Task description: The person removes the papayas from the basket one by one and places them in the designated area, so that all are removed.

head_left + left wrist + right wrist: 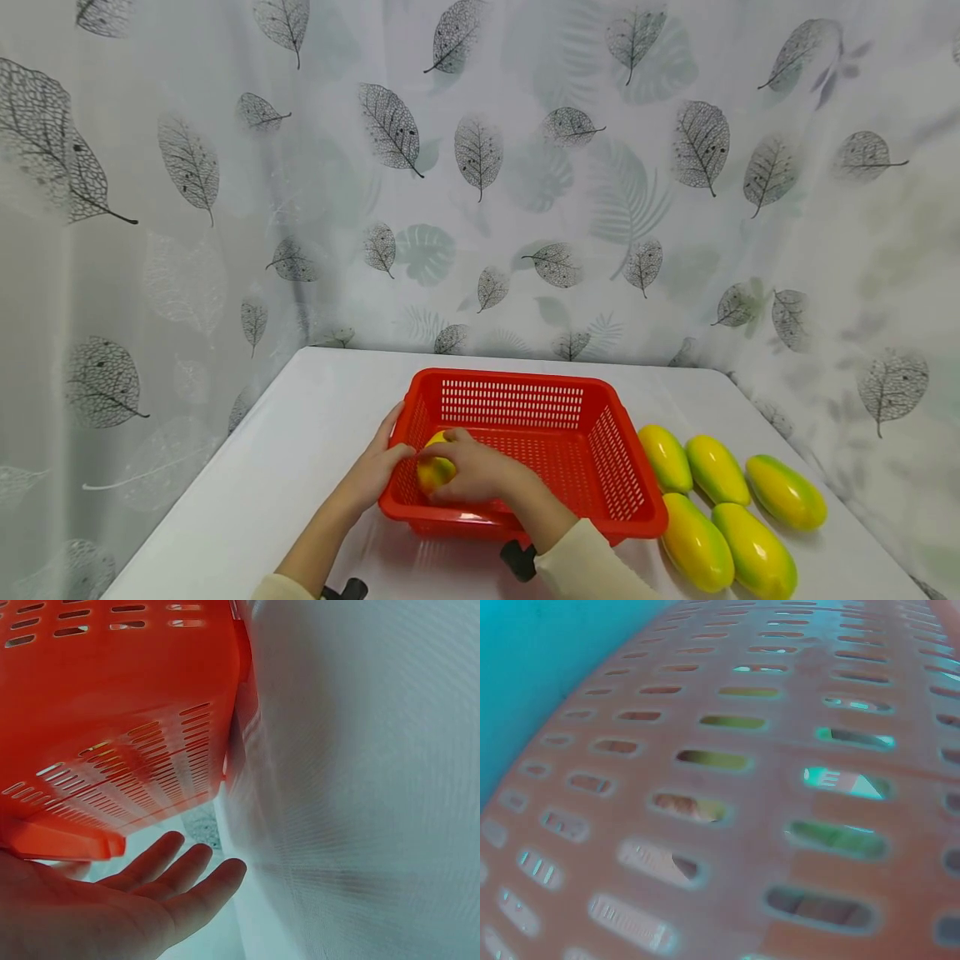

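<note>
A red plastic basket (517, 527) with slotted walls stands on the white table. Inside its left end, my right hand (474, 468) grips a yellow mango (435, 475), thumb and fingers around it. My left hand (378, 468) rests at the basket's left rim, thumb over the edge. In the left wrist view, the fingers (196, 896) of that hand extend fairly straight beneath the rim, outside the slotted wall (142, 769). The right wrist view is filled by the blurred basket wall (735, 780), with bits of yellow and green showing through its slots; the right hand is mostly hidden there.
Several yellow-green mangoes (753, 550) lie on the table (247, 500) to the right of the basket, the nearest ones close against its side. A leaf-patterned curtain (480, 208) hangs behind the table and along both sides.
</note>
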`<state>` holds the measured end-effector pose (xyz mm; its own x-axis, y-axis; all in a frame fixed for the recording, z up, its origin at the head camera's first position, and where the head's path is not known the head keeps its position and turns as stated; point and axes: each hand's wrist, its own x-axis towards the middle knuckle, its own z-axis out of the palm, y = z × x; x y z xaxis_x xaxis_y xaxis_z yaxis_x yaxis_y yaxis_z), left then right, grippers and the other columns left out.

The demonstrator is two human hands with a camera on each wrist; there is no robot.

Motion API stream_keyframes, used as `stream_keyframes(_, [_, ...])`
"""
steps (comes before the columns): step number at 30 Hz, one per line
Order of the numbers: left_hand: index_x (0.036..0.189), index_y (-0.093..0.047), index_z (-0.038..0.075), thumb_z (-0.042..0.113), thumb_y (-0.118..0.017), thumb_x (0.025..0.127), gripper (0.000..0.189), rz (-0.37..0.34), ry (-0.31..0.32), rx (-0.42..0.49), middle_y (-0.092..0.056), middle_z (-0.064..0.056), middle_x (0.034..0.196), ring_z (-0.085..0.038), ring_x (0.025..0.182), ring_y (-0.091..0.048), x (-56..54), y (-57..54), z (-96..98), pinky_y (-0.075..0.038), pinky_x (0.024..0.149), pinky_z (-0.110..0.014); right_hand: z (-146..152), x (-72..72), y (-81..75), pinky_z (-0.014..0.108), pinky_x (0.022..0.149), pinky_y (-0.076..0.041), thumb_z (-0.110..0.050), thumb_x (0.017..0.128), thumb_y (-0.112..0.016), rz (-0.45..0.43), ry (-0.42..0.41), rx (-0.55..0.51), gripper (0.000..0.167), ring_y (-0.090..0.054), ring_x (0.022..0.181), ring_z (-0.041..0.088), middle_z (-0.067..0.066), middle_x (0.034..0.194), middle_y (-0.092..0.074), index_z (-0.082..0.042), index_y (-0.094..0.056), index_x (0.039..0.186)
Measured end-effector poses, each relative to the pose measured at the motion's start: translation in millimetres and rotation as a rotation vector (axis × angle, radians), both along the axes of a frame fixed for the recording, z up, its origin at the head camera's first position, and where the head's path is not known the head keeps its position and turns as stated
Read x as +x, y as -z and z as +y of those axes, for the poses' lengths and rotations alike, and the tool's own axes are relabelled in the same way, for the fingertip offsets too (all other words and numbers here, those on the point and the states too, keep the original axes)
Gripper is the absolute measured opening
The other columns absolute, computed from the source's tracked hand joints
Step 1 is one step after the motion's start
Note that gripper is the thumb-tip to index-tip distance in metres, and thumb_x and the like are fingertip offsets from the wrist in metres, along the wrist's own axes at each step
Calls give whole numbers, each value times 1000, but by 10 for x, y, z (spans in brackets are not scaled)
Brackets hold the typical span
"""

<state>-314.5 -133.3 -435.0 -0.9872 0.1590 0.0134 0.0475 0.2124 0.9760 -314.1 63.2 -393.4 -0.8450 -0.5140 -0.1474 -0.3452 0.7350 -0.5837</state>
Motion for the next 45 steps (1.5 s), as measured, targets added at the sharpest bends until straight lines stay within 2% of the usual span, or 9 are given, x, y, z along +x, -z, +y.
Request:
stream_keyframes(6, [166,-16,22,16,-57,97,81,0,3,-6,-39,-23,160,-36,127,-61,0,-25,0,-62,91,-48,-56,-23,51,55,92,-60,-27,80,-84,20,36,7,58,-61,117,28,6,157,-41,-36,-68,135])
stream_keyframes(16, [166,-16,23,16,-58,96,82,-8,1,-1,-40,-22,159,-36,124,-63,14,-18,9,-62,90,-49,-94,-20,72,50,87,-62,-21,79,-86,70,72,25,53,-63,106,26,8,148,-47,-31,-69,128])
stream_keyframes(25, [166,-17,21,13,-55,97,80,-9,-7,-8,-41,-23,158,-38,125,-62,8,-25,20,-62,91,-49,-51,-42,85,51,92,-62,-11,81,-83,106,55,5,46,-63,117,30,10,148,-49,-25,-72,124])
stream_keyframes(33, [166,-15,22,14,-57,97,81,-5,1,7,-41,-22,159,-40,126,-62,20,-19,10,-63,89,-49,-12,-38,67,52,96,-60,-13,80,-84,74,52,-25,39,-59,124,32,10,146,-52,-25,-75,116])
stream_keyframes(38, [166,-15,22,15,-57,97,81,-8,2,2,-41,-23,159,-37,123,-65,23,-23,8,-63,88,-49,-2,-30,59,51,96,-60,-12,80,-84,76,42,-36,36,-56,130,33,8,146,-53,-27,-76,112])
stream_keyframes(45, [166,-16,23,15,-58,96,82,-5,-2,7,-41,-22,159,-35,122,-65,23,-21,10,-63,87,-48,49,10,34,51,99,-58,-14,82,-82,85,20,-54,35,-52,136,32,7,148,-52,-28,-75,113])
